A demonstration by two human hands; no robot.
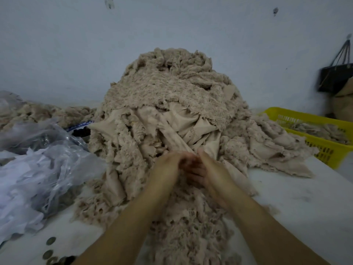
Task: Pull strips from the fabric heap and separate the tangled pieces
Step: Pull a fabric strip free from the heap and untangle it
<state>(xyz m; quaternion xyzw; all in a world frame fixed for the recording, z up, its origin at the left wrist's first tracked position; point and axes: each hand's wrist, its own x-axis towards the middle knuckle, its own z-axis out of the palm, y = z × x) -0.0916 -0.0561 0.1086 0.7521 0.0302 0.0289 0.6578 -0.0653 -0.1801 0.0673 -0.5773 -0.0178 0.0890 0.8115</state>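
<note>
A tall heap of beige fleecy fabric strips (172, 96) rises in the middle of the white table, spilling toward me in a tangled tail (191, 232). One long smooth beige strip (172, 138) runs down from the heap to my hands. My left hand (168, 165) and my right hand (212, 173) meet at the heap's foot, fingers curled toward each other around the strip's lower end. The image is blurred there, so the exact hold is unclear.
Crumpled clear plastic bags (38, 165) lie at the left, with more beige scraps (38, 111) behind them. A yellow slotted basket (324, 150) holding scraps stands at the right. A black bag (336, 77) hangs on the wall. Round metal pieces (50, 247) lie near the front left.
</note>
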